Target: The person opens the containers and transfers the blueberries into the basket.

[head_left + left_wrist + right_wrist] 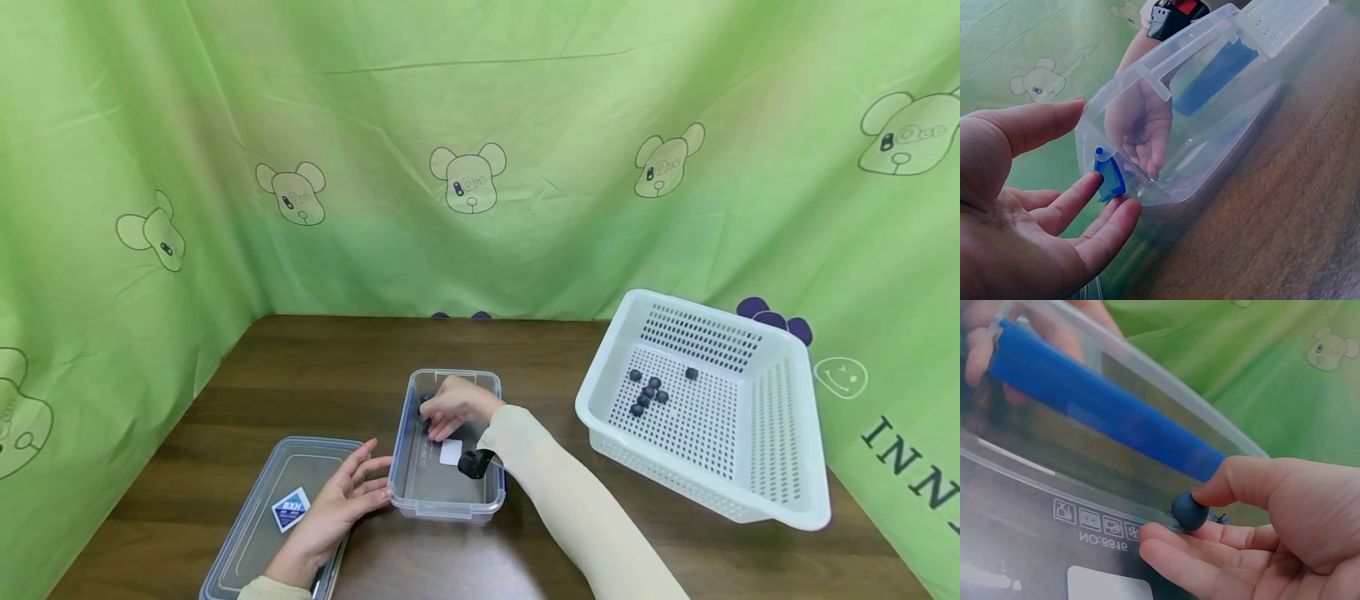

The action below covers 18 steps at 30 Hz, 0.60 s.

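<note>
A clear plastic container (442,510) with blue clips stands on the table in front of me. Inside it, my right hand (459,404) pinches a blueberry (1189,510) between thumb and fingers. Behind that berry, another blueberry (1224,520) shows partly, mostly covered by the hand. My left hand (330,510) is at the container's left side, fingers spread and fairly straight; its fingertips touch the wall around a blue clip (1110,178), with the thumb up near the rim.
To the right stands a white perforated basket (600,367) with several blueberries (649,392) on its floor. A clear, blue-edged lid (258,500) with a blue-and-white sticker lies at the left, partly under my left forearm. A green printed curtain (480,250) hangs behind the brown table (330,367).
</note>
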Each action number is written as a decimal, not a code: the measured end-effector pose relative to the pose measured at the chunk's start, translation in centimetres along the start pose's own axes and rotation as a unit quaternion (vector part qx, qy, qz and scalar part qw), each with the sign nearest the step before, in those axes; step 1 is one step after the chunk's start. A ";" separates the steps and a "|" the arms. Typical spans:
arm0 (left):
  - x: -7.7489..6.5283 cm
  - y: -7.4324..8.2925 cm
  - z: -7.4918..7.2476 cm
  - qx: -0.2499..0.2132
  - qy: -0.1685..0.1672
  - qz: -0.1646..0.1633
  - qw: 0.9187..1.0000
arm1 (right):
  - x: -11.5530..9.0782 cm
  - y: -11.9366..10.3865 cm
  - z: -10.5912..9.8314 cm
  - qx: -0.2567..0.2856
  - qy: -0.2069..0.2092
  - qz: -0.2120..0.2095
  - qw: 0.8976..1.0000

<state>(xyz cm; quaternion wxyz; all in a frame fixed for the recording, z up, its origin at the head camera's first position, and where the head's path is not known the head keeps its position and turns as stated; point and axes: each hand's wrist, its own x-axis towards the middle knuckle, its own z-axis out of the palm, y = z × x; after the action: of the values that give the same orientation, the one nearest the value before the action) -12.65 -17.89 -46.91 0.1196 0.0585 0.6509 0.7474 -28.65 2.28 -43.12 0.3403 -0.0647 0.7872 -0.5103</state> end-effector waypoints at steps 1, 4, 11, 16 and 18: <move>0.0 0.0 0.0 0.000 0.000 0.000 1.000 | 0.0 0.0 -0.1 0.006 -0.003 -0.003 1.000; 0.1 -0.1 0.0 0.000 -0.002 0.000 1.000 | 0.0 0.1 -0.4 0.034 -0.007 -0.015 0.999; 0.0 -0.1 0.1 0.002 -0.004 0.001 1.000 | -0.8 -0.3 -1.4 0.095 0.003 -0.050 0.994; 0.0 0.0 0.1 0.002 0.001 -0.001 1.000 | -1.3 -0.6 -2.8 0.108 0.009 -0.065 0.992; -0.1 0.0 0.1 0.002 0.003 -0.003 1.000 | -1.6 -0.7 -3.5 0.111 0.014 -0.067 0.991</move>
<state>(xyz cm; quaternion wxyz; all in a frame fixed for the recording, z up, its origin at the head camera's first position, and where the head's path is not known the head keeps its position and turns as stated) -12.55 -17.79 -46.93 0.1198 0.0545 0.6529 0.7459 -29.69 5.30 -40.92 0.2991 -0.0718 0.7240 -0.6174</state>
